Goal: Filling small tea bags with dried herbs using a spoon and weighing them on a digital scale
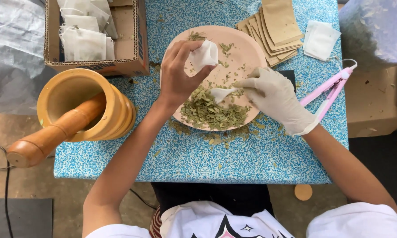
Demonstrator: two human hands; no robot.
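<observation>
Spillage threatens: left hand [177, 75] pinches a small white bag [204, 56] just above its fingers, while gloved right hand [275, 98] grips a white spoon [221, 93] of dried leaves [211, 111] beyond its fingertips, so a tilt scatters them.

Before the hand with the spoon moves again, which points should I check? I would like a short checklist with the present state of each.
1. Left hand grips the small white bag: ok.
2. Bag mouth is open toward the spoon: cannot tell, the fingers hide it.
3. Gloved right hand holds the white spoon: ok.
4. Spoon tip touches the dried leaves: ok.
5. Leaves stay on the pink plate: not ok, some lie scattered on the blue table.
6. Bag is above the plate: ok.
</observation>
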